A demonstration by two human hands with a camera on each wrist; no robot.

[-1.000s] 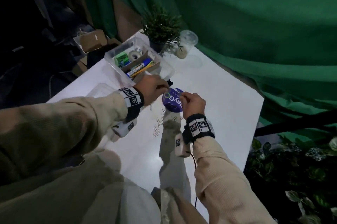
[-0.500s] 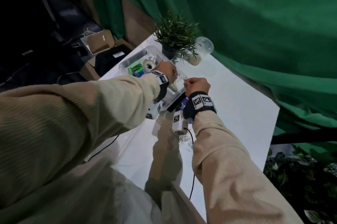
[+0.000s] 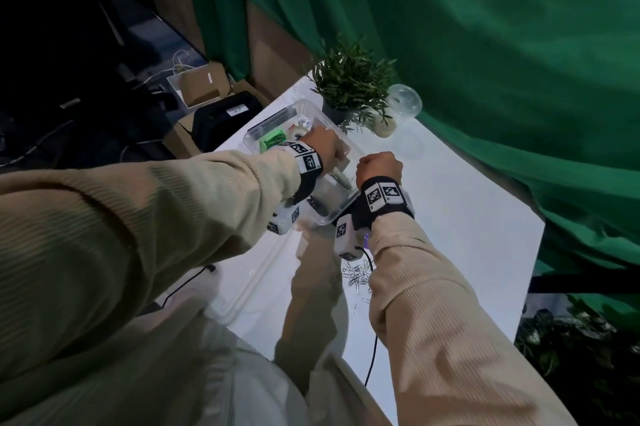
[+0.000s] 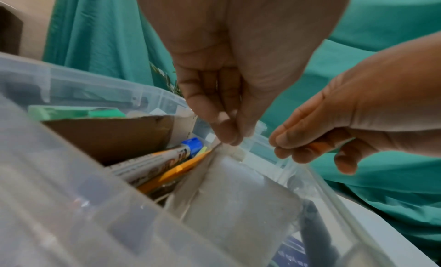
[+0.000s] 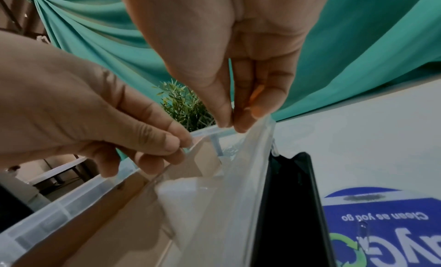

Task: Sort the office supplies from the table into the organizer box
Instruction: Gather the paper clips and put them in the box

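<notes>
The clear plastic organizer box (image 3: 332, 216) stands at the table's far left, split by cardboard dividers (image 4: 107, 137). A small clear plastic bag (image 4: 229, 205) hangs into its near compartment. My left hand (image 4: 229, 137) pinches one top corner of the bag and my right hand (image 5: 232, 124) pinches the other top edge. From the head view both hands, left (image 3: 325, 151) and right (image 3: 379, 165), sit over the box. A blue-capped marker (image 4: 190, 145) and orange pens (image 4: 176, 172) lie in the middle compartment. Loose paper clips (image 3: 356, 275) lie on the table under my right forearm.
A potted plant (image 3: 349, 86) and a clear jar (image 3: 403, 103) stand just behind the box. A black flat object (image 5: 286, 205) and a round blue label (image 5: 381, 225) lie beside the box's right wall. A green item (image 3: 273, 139) and a tape roll (image 3: 298, 129) fill the far compartment.
Both hands have moved from above the blue label on the table up and away to the organizer box, carrying the clear bag into its near compartment.
</notes>
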